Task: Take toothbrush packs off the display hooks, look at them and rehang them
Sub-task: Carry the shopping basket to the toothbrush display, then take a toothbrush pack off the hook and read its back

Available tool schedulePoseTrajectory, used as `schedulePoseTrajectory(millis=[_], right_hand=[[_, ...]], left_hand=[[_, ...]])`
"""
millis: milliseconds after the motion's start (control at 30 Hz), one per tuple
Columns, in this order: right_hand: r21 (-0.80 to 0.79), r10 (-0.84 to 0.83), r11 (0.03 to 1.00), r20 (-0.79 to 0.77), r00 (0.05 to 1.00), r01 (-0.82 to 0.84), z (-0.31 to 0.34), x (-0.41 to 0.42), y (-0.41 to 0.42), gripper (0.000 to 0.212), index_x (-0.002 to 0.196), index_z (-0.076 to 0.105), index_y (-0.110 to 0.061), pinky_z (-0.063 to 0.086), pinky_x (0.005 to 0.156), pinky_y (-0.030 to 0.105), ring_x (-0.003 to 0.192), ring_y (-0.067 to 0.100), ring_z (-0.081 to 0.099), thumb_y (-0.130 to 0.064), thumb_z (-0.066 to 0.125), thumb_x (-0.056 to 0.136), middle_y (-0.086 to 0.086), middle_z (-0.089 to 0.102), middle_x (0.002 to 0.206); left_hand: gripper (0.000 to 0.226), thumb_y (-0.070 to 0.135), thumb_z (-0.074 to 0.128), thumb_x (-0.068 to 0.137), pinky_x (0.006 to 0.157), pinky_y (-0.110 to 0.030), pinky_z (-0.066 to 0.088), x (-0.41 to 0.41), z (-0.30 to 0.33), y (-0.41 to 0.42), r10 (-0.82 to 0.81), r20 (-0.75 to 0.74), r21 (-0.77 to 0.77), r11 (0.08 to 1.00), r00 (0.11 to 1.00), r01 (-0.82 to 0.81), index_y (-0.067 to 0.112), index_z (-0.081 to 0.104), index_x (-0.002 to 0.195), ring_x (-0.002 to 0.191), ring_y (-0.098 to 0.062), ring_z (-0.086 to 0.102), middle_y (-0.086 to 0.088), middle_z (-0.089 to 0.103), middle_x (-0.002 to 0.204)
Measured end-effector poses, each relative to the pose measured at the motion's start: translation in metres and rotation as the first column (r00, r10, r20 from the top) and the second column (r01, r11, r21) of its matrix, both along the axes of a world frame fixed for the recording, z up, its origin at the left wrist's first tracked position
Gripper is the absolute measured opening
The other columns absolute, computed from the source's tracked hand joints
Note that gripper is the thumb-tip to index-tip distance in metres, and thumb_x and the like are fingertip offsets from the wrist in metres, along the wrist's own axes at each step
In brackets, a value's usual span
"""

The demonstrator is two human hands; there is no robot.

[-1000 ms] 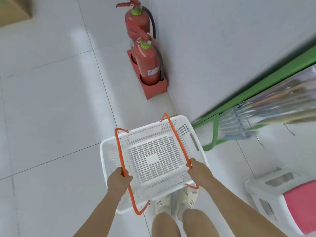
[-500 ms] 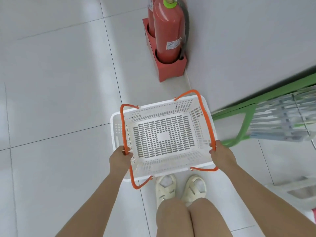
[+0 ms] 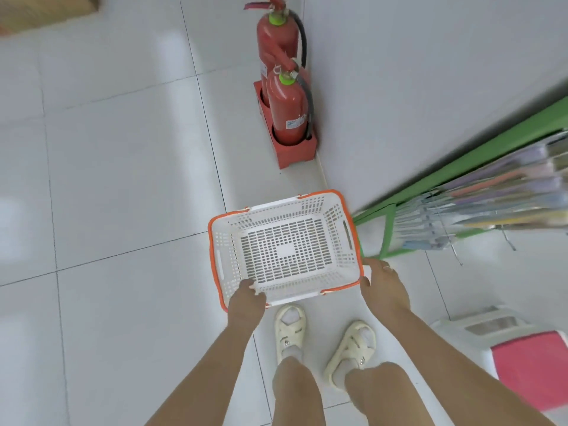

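Note:
Toothbrush packs (image 3: 498, 207) hang in blurred rows on hooks of a green display rack (image 3: 461, 169) at the right edge. A white shopping basket (image 3: 226, 241) with orange handles folded down along its rim stands empty on the floor in front of my feet. My left hand (image 3: 246, 304) holds the basket's near rim at its left corner, fingers curled over the edge. My right hand (image 3: 385, 285) lies beside the near right corner with fingers relaxed, the thumb just by the orange handle, holding nothing.
Two red fire extinguishers (image 3: 287, 110) stand in a red holder against the white wall (image 3: 415, 72) beyond the basket. A white stool with a red top (image 3: 534, 368) sits at the lower right. A cardboard box (image 3: 46, 10) is at the top left.
The basket has gone down onto the floor and its orange handles have dropped onto the rim. My right hand has let go of its handle; my left has shifted to the near rim.

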State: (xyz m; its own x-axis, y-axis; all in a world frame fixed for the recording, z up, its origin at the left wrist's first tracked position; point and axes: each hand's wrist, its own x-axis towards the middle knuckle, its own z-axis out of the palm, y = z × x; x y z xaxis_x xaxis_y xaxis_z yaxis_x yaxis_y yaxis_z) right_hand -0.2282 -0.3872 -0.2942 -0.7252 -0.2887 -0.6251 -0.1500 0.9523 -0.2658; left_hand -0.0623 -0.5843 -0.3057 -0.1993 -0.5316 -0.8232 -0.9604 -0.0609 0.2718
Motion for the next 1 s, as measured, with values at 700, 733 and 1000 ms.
schedulePoseTrajectory(millis=[700, 733, 1000], right_hand=[[-0.389, -0.110, 0.921, -0.257, 0.960, 0.001, 0.185, -0.097, 0.288, 0.024, 0.116, 0.064, -0.018, 0.042, 0.077, 0.026, 0.102, 0.018, 0.059, -0.026, 0.054, 0.096, -0.006, 0.065, 0.108], [-0.395, -0.126, 0.919, -0.259, 0.958, 0.014, 0.187, -0.103, 0.295, 0.023, 0.114, 0.065, -0.018, 0.041, 0.076, 0.026, 0.100, 0.018, 0.060, -0.025, 0.054, 0.096, -0.006, 0.066, 0.106], [-0.491, -0.209, 0.871, -0.373, 0.904, -0.001, 0.210, -0.155, 0.300, 0.011, 0.097, 0.071, -0.018, 0.041, 0.065, 0.025, 0.081, 0.016, 0.063, -0.021, 0.062, 0.092, -0.004, 0.070, 0.086]], left_hand=[[0.024, 0.013, 0.051, 0.097, 0.076, -0.023, 0.041, -0.168, 0.178, 0.328, -0.292, -0.447, -0.310, 0.937, 0.846, 0.160, 0.016, 0.067, 0.115, 0.099, -0.023, 0.063, -0.003, 0.070, 0.107], [0.023, 0.012, 0.052, 0.097, 0.076, -0.022, 0.040, -0.172, 0.182, 0.333, -0.280, -0.466, -0.311, 0.940, 0.839, 0.141, 0.015, 0.068, 0.113, 0.098, -0.022, 0.063, -0.003, 0.070, 0.106], [0.019, 0.011, 0.054, 0.097, 0.076, -0.023, 0.040, -0.225, 0.212, 0.309, -0.180, -0.617, -0.367, 0.927, 0.766, -0.078, 0.010, 0.062, 0.114, 0.091, -0.017, 0.059, 0.005, 0.062, 0.103]])
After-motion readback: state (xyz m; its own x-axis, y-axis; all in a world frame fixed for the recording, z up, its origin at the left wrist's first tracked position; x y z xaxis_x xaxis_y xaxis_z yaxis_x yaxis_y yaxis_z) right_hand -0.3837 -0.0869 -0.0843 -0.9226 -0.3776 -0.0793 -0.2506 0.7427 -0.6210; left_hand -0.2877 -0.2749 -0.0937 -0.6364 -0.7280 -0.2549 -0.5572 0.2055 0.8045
